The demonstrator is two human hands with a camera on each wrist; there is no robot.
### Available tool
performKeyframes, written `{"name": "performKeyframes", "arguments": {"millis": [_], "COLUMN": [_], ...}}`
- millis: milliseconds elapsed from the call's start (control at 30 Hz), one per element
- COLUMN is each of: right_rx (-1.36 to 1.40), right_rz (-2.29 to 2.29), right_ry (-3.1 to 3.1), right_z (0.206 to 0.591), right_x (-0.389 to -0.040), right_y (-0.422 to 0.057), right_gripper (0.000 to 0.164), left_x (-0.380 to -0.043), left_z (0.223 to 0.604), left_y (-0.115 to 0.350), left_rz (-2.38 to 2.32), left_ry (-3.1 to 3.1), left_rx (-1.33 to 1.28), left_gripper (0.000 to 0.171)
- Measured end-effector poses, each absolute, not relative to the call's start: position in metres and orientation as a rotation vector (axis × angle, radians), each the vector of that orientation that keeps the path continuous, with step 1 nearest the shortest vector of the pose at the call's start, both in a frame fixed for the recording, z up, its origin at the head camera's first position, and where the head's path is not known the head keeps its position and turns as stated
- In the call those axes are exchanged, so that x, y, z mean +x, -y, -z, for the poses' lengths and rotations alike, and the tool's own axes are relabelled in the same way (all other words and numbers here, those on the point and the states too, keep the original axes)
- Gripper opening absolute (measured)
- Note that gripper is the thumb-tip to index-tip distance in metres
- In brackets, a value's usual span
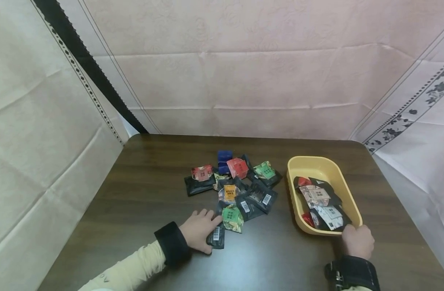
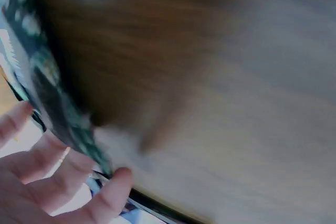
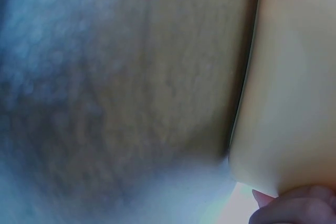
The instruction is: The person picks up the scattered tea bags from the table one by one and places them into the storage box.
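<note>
My left hand [image 1: 200, 229] is at the near end of a loose pile of small sachets. Its thumb and fingers span a black sachet [image 1: 216, 237] with a white label, gripping it at the edges. In the left wrist view the fingertips meet the edge of a dark patterned sachet [image 2: 58, 87]. A green-labelled sachet [image 1: 232, 217] lies just beyond those fingers. On the right, a yellow plastic basket [image 1: 329, 164] contains several black, red and white sachets [image 1: 318, 198]. My right hand [image 1: 357, 241] grips its near right corner; in the right wrist view curled fingers [image 3: 299, 208] are at the basket's wall.
Further back in the pile lie a red-labelled sachet [image 1: 203, 173], a blue packet [image 1: 224, 161], a red packet [image 1: 238, 167] and several dark ones. Everything rests on a dark brown wooden table [image 1: 152, 173], with pale cloth [image 1: 243, 81] hanging around its back and sides.
</note>
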State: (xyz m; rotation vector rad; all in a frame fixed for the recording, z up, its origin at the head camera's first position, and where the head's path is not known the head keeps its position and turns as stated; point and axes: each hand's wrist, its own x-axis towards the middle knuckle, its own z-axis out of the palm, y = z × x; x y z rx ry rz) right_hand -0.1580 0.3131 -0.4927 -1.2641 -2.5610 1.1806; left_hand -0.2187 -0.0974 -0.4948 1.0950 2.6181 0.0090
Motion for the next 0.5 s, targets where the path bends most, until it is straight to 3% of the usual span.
{"name": "performKeyframes", "arguments": {"millis": [133,333,500], "right_rx": [-1.281,-1.263,-1.243], "right_rz": [-1.196,-1.194,-1.184], "right_ry": [2.561,2.558,2.558], "right_z": [0.493,0.493,0.493], "right_x": [-0.158,-0.158,-0.157], "right_y": [-0.313,-0.314,-0.313], "right_gripper": [0.044,0.043,0.043], "left_x": [-0.217,-0.226,-0.236], "left_z": [0.495,0.482,0.468], "left_y": [0.094,0.103,0.111], "left_rz": [-0.088,-0.317,-0.363], "left_ry": [-2.553,-2.532,-2.55], "left_rx": [1.093,1.05,1.094], "left_gripper": [0.057,0.054,0.041]}}
